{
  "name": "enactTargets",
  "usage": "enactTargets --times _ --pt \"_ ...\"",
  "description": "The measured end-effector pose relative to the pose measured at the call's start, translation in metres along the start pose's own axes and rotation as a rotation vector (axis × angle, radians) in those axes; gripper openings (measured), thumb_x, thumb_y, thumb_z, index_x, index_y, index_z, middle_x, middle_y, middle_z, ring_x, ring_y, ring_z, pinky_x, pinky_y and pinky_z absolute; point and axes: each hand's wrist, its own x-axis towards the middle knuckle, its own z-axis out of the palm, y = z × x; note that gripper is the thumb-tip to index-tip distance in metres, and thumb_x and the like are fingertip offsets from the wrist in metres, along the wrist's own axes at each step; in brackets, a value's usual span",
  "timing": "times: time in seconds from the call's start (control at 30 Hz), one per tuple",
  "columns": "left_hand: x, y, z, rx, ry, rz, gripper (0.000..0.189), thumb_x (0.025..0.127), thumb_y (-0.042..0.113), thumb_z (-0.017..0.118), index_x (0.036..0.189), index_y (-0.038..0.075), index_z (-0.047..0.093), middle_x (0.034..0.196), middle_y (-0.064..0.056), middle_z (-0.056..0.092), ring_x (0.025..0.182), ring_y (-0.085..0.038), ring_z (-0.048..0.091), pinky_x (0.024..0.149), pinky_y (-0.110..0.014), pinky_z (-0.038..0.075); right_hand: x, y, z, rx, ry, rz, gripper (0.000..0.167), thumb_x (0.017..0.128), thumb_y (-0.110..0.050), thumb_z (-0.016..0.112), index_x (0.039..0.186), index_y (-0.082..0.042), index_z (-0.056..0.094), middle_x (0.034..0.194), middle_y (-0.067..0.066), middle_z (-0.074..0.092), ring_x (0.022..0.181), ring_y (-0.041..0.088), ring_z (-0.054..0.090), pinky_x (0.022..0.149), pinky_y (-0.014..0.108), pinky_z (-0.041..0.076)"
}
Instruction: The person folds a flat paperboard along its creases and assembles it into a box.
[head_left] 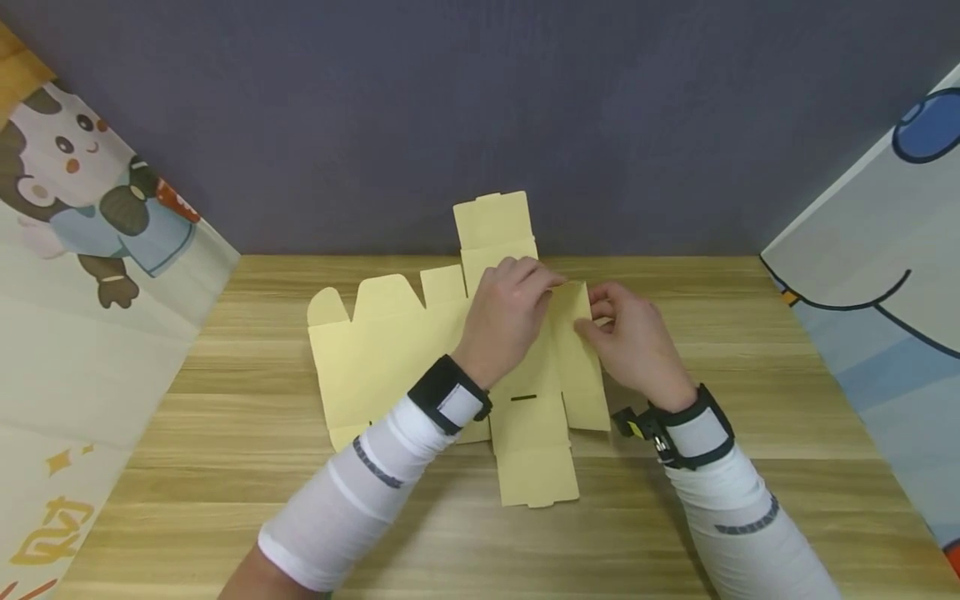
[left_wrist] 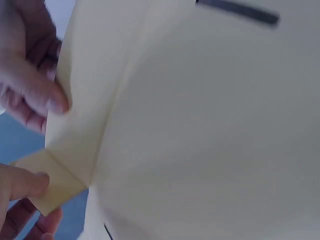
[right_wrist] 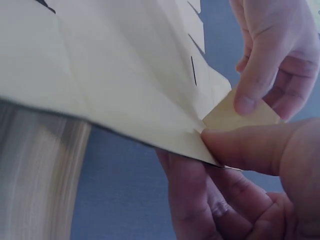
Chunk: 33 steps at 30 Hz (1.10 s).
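Observation:
An unfolded pale yellow cardboard box blank lies on the table, with flaps along its far edge and a dark slot near the front. At its far right corner my left hand pinches a small tab between thumb and fingers. My right hand grips the outer edge of the right side panel, thumb on top and fingers underneath. That panel is tilted up along its crease. Close together in the right wrist view are the left hand and the right hand.
The wood-grain table reaches back to a dark grey-blue wall. Printed panels with cartoon figures stand on the left and right. Both wrists wear black straps.

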Motion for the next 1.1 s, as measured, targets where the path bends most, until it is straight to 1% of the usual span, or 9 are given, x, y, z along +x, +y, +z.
enactTargets --times 0.1,0.2,0.27,0.37,0.5,0.6,0.73,0.93,1.1 --pt "0.003 -0.013 -0.012 0.018 -0.038 -0.053 0.032 0.085 0.009 0.072 0.116 0.017 0.067 0.104 0.001 0.066 0.092 -0.019 0.060 0.069 -0.030 0.044 0.001 0.001 -0.004 -0.013 0.002 0.007 0.034 0.093 -0.018 0.063 0.121 -0.001 0.054 0.102 0.013 0.071 0.084 0.025 0.071 0.073 0.041 0.058" --pt "0.006 -0.031 -0.027 0.054 -0.114 -0.145 0.040 0.085 0.011 0.073 0.124 0.014 0.063 0.113 -0.003 0.064 0.100 -0.023 0.059 0.075 -0.034 0.045 0.001 0.003 -0.008 -0.021 0.000 0.025 0.036 0.093 -0.019 0.062 0.122 0.000 0.053 0.104 0.014 0.071 0.086 0.027 0.070 0.075 0.043 0.056" --pt "0.008 -0.044 -0.038 0.087 -0.191 -0.213 0.043 0.086 0.013 0.072 0.128 0.012 0.060 0.120 -0.006 0.062 0.107 -0.025 0.057 0.080 -0.037 0.045 0.001 0.005 -0.011 -0.024 -0.003 0.038 0.037 0.094 -0.020 0.061 0.123 0.000 0.052 0.106 0.015 0.070 0.088 0.028 0.070 0.076 0.043 0.056" --pt "0.011 -0.064 -0.052 0.138 -0.349 -0.290 0.045 0.090 0.018 0.069 0.132 0.010 0.057 0.128 -0.009 0.059 0.116 -0.028 0.055 0.093 -0.043 0.043 0.001 0.009 -0.014 -0.026 -0.004 0.051 0.038 0.094 -0.021 0.062 0.124 -0.001 0.052 0.108 0.015 0.070 0.089 0.028 0.069 0.077 0.044 0.055" --pt "0.017 -0.084 -0.062 0.165 -0.560 -0.302 0.042 0.095 0.023 0.062 0.134 0.008 0.056 0.133 -0.010 0.058 0.125 -0.028 0.051 0.104 -0.049 0.036 0.002 0.013 -0.016 -0.035 -0.002 0.049 0.039 0.094 -0.021 0.061 0.125 0.001 0.051 0.108 0.016 0.069 0.091 0.029 0.069 0.078 0.045 0.055" --pt "0.019 -0.091 -0.063 0.147 -0.641 -0.279 0.036 0.096 0.023 0.059 0.128 0.007 0.060 0.128 -0.010 0.062 0.122 -0.026 0.054 0.105 -0.049 0.037 0.002 0.015 -0.016 -0.035 0.001 0.046 0.040 0.094 -0.021 0.061 0.125 0.001 0.051 0.108 0.016 0.070 0.091 0.030 0.069 0.078 0.045 0.056" --pt "0.019 -0.095 -0.060 0.108 -0.637 -0.266 0.029 0.094 0.019 0.062 0.121 0.006 0.065 0.120 -0.010 0.066 0.114 -0.027 0.060 0.103 -0.045 0.042 0.003 0.016 -0.015 -0.032 0.007 0.044 0.039 0.094 -0.020 0.061 0.125 0.001 0.052 0.107 0.016 0.070 0.090 0.030 0.070 0.077 0.045 0.056" --pt "0.012 -0.090 -0.051 0.045 -0.540 -0.261 0.022 0.091 0.013 0.066 0.113 0.009 0.068 0.115 -0.006 0.069 0.107 -0.023 0.063 0.101 -0.041 0.045 0.003 0.018 -0.013 -0.047 0.023 0.055 0.037 0.093 -0.019 0.063 0.123 0.000 0.053 0.105 0.015 0.071 0.088 0.029 0.069 0.077 0.045 0.054" --pt "0.000 -0.079 -0.049 0.023 -0.468 -0.233 0.015 0.090 0.007 0.065 0.104 0.011 0.070 0.105 -0.002 0.071 0.095 -0.017 0.066 0.085 -0.034 0.054 0.004 0.020 -0.013 -0.051 0.031 0.058 0.035 0.093 -0.018 0.063 0.122 -0.001 0.053 0.105 0.015 0.071 0.086 0.028 0.069 0.076 0.044 0.054"
